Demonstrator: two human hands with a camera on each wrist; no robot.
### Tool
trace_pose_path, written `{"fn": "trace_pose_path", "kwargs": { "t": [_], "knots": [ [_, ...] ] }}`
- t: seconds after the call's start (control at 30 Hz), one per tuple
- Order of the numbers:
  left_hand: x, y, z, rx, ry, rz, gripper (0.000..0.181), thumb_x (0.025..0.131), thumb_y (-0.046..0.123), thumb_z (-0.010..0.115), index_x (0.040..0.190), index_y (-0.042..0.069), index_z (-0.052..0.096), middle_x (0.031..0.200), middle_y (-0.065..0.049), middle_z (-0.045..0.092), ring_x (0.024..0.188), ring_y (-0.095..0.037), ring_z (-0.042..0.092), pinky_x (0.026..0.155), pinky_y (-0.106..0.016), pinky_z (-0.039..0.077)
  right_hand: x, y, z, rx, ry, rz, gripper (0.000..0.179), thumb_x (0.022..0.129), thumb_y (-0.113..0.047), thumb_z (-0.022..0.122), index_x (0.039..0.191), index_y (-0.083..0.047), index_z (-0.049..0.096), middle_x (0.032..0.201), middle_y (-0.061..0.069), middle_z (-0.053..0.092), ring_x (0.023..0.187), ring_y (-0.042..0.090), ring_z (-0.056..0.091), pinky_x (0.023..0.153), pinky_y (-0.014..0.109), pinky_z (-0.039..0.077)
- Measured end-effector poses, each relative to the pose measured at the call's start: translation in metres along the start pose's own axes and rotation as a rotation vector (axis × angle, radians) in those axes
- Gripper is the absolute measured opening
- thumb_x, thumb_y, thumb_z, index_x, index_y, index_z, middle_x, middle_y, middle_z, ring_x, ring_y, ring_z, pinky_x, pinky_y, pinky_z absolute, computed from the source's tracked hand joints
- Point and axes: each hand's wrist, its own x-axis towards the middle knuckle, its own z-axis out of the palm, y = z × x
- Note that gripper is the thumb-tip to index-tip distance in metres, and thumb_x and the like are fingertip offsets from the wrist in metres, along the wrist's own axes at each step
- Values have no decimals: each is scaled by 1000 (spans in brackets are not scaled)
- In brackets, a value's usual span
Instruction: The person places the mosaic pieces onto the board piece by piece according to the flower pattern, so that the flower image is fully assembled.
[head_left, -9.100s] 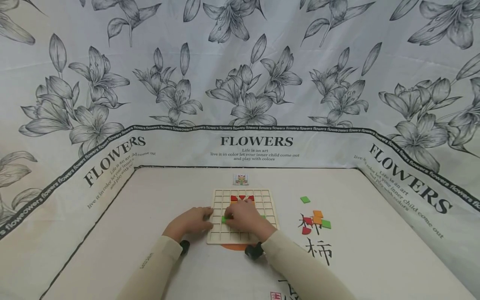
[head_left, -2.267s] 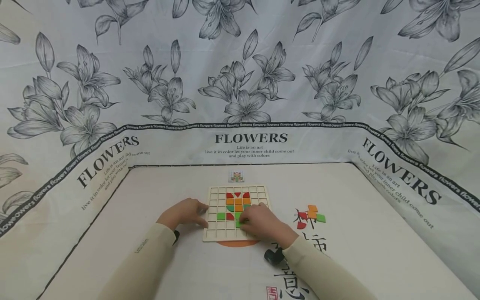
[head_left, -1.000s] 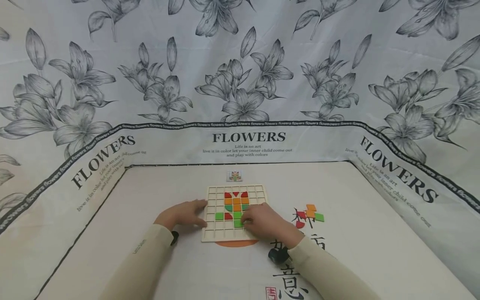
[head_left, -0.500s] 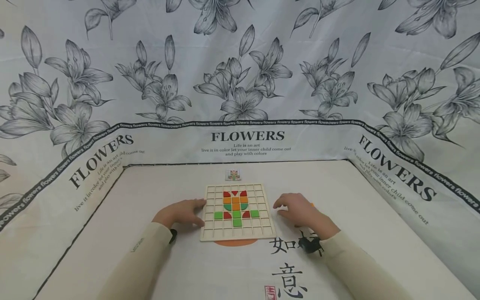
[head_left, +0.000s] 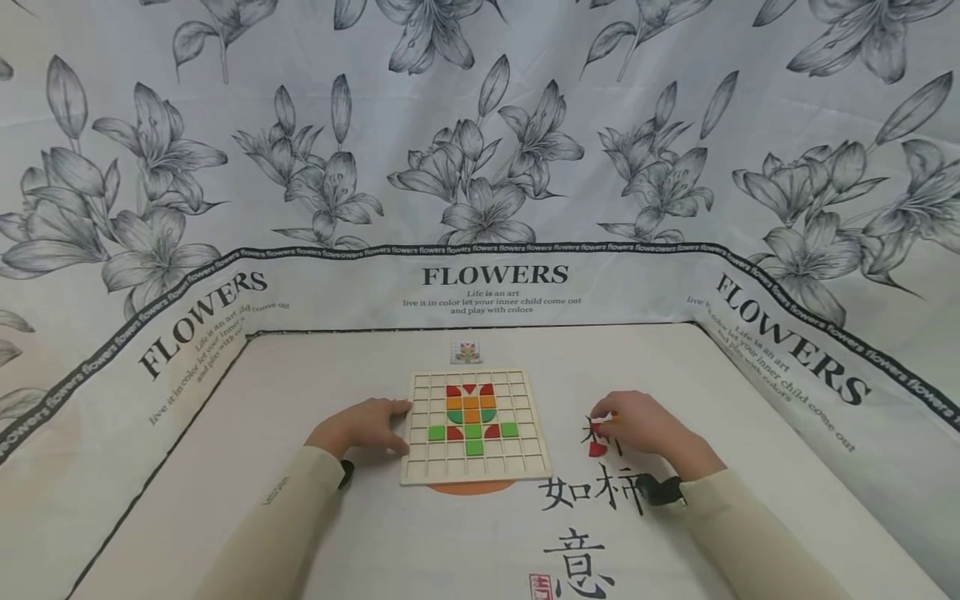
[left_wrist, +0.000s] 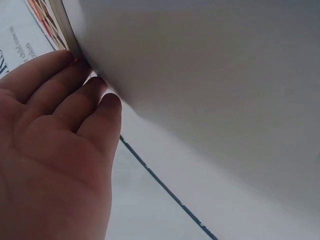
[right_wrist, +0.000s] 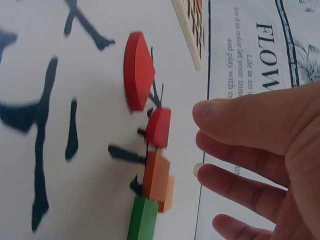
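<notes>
My left hand (head_left: pixel 362 427) rests along the left edge of a pale wooden grid board (head_left: pixel 525 465). In the left wrist view, its fingers lie relaxed against the board's side (left_wrist: pixel 67 32). Coloured tiles form a flower on the board, with red petals (head_left: pixel 453 391), an orange middle (head_left: pixel 471 403) and a green stem tile (head_left: pixel 474 447). My right hand (head_left: pixel 651 427) hovers over loose tiles right of the board. The right wrist view has two red tiles (right_wrist: pixel 138 70), two orange tiles (right_wrist: pixel 156 175) and a green tile (right_wrist: pixel 142 220). Nothing is between its fingers.
A small card (head_left: pixel 467 352) with a flower pattern lies behind the board. The white cloth (head_left: pixel 360 533) bears black printed characters (head_left: pixel 577 567) and an orange shape (head_left: pixel 471 487) under the board's front edge. Flower-printed fabric (head_left: pixel 495 287) stands around the table.
Over these seconds, tiles on the board increased and a loose green tile left the table. My right hand has moved off the board to the loose tiles; the left hand has stayed at the edge.
</notes>
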Motion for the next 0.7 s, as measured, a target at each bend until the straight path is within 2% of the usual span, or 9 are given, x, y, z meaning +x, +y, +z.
{"fn": "trace_pose_path", "kwargs": {
  "t": [0.2, 0.4, 0.7],
  "knots": [
    [0, 0, 1, 2, 3, -3, 84, 73, 39, 79, 146, 17, 45, 148, -9, 47, 138, -30, 40, 112, -51, 35, -3, 17, -2, 19, -1, 22, 20, 88, -16, 68, 107, -9, 71, 105, 6, 69, 90, 20, 58, 81, 42, 53],
    [1, -2, 0, -6, 4, -8, 85, 73, 40, 79, 147, 18, 44, 149, -8, 46, 139, -30, 39, 112, -51, 35, -4, 21, -5, 24, -9, 31, 19, 87, -18, 70, 103, -9, 72, 102, 6, 70, 89, 21, 59, 80, 43, 54],
    [1, -3, 1, -11, 5, -4, 85, 73, 41, 79, 147, 18, 44, 149, -6, 46, 138, -28, 40, 113, -50, 35, -5, 28, -1, 30, -24, 62, 20, 84, -12, 72, 103, -8, 72, 116, 15, 68, 110, 37, 60, 92, 51, 50]
  ]
}}
